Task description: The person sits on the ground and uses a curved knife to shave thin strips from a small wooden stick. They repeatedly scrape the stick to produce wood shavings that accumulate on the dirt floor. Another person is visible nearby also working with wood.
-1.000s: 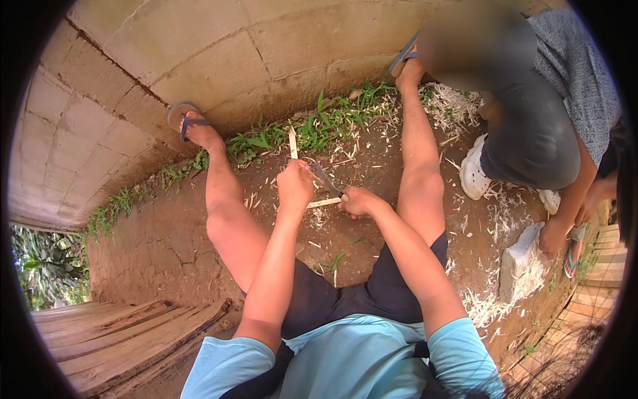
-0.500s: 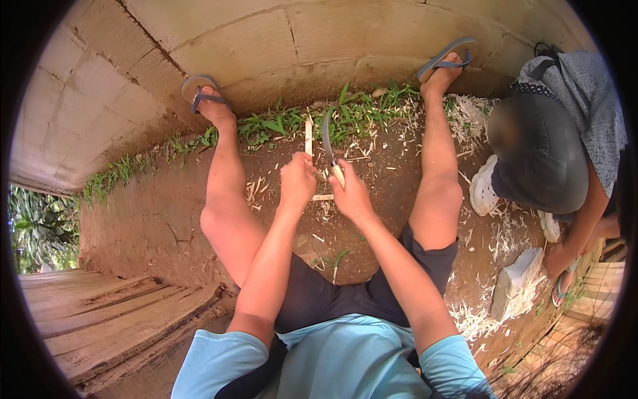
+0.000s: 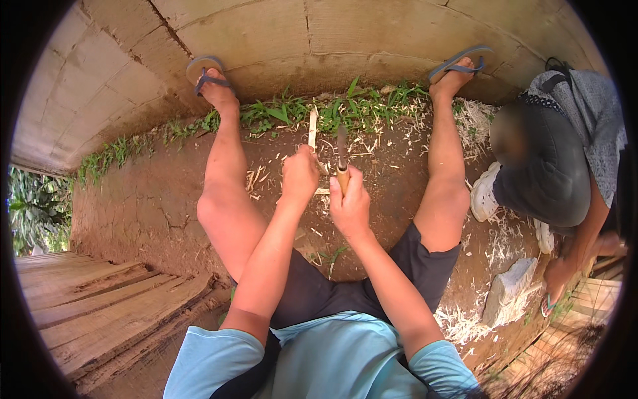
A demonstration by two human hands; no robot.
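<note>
Between my knees, my left hand (image 3: pixel 300 176) is closed round the lower part of a pale, narrow strip of wood (image 3: pixel 312 130) that points away from me. My right hand (image 3: pixel 351 205) grips a knife by its light wooden handle (image 3: pixel 343 178). The knife's dark blade (image 3: pixel 342 143) points away from me, just right of the strip and apart from it. Another short pale strip (image 3: pixel 322 191) shows between my two hands, low near the ground; its ends are partly hidden.
Brown soil with pale shavings (image 3: pixel 256 178) lies beneath my hands. My feet in flip-flops rest against a block wall (image 3: pixel 252 33) edged with grass. A co-worker (image 3: pixel 551 153) crouches at the right, beside a grey stone (image 3: pixel 508 289) and heaped shavings. Wooden planks (image 3: pixel 100 292) lie at the left.
The knife has turned, its blade now seen nearly edge-on and slightly farther right of the strip. My right hand has turned with it, and the co-worker's hand has lowered away from the stone.
</note>
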